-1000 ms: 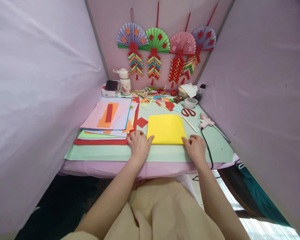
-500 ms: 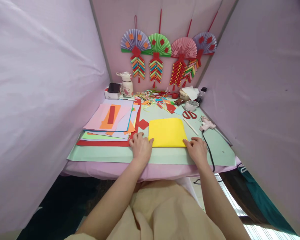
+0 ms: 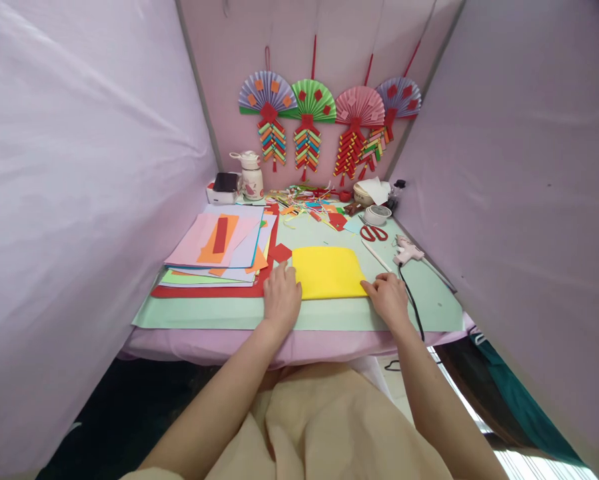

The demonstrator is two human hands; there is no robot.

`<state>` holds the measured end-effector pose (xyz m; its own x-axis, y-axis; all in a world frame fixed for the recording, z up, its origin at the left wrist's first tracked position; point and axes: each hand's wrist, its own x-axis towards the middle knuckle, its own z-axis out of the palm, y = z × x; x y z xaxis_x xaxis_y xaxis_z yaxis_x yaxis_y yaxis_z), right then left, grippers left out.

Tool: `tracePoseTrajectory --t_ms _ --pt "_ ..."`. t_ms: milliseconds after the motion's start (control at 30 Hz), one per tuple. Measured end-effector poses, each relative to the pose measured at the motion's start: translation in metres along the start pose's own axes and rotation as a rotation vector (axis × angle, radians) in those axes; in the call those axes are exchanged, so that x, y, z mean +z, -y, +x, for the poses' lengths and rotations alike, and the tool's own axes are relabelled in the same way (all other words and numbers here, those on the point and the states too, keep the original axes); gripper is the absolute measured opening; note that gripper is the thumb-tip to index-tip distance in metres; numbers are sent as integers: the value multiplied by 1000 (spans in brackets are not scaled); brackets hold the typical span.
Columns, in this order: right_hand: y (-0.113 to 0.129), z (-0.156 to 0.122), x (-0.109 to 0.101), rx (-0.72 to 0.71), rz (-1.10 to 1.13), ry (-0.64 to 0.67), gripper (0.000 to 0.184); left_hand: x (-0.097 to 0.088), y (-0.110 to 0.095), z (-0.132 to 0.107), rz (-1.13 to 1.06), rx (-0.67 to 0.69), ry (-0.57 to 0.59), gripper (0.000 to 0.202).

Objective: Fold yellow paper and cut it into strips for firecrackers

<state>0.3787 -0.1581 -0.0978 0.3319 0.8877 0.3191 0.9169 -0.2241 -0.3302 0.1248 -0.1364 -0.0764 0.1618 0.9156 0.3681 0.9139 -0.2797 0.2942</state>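
Observation:
A folded yellow sheet of paper (image 3: 328, 272) lies on the pale green mat, its fold or long edge towards me. My left hand (image 3: 282, 297) rests at its left edge, fingers stretched forward and lying flat against that side. At the near right corner, my right hand (image 3: 389, 297) has its thumb on the paper with the fingers bent close by; what lies under the fingertips is hidden. Just beyond my left fingers is a red paper square (image 3: 282, 253), and a white pen-like stick (image 3: 376, 256) lies beyond my right hand.
Stacked coloured paper (image 3: 184, 250) lies left. Red-handled scissors (image 3: 374, 233), a tape roll (image 3: 378, 215) and a corded glue gun (image 3: 408, 251) are at right. Paper scraps (image 3: 309, 205) and a white bottle (image 3: 252, 177) stand at the back, under hanging paper fans (image 3: 314, 100).
My left hand has shifted along the paper's left edge, its fingers straighter and the thumb drawn in. My right hand stays at the near right corner. The whole view has tilted slightly.

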Motion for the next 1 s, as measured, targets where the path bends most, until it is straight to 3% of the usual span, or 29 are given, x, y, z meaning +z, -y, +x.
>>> tracePoseTrajectory --t_ms 100,167,233,333,400,433,500,567,700,900,1000 --pt "-4 4 -3 -19 19 43 39 -4 5 1 -118 379 216 38" --pt "-7 6 -6 -36 43 77 40 -7 9 2 -145 524 365 51" --pt "-8 6 -10 -35 81 96 38 -9 11 5 -139 550 429 75" --pt "-6 1 -18 -95 203 -47 29 -10 12 8 -151 536 463 81" --pt "-3 -6 -24 -286 266 -107 39 -10 12 7 -169 535 465 78" --pt "-2 -10 -26 -414 266 -71 47 -11 12 5 -175 545 462 77" --pt "-3 -18 -31 -631 216 106 64 -14 13 -1 -182 570 450 77" --pt "-7 -27 -36 -736 172 259 74 -18 15 -11 -186 595 438 78" --pt "-21 -44 -43 -772 192 302 66 -24 22 -30 -226 655 403 68" --pt "-28 -52 -44 -717 396 143 39 -21 32 -29 -341 727 223 34" --pt "-13 -47 -62 -588 560 44 26 -38 28 -19 -467 657 112 27"
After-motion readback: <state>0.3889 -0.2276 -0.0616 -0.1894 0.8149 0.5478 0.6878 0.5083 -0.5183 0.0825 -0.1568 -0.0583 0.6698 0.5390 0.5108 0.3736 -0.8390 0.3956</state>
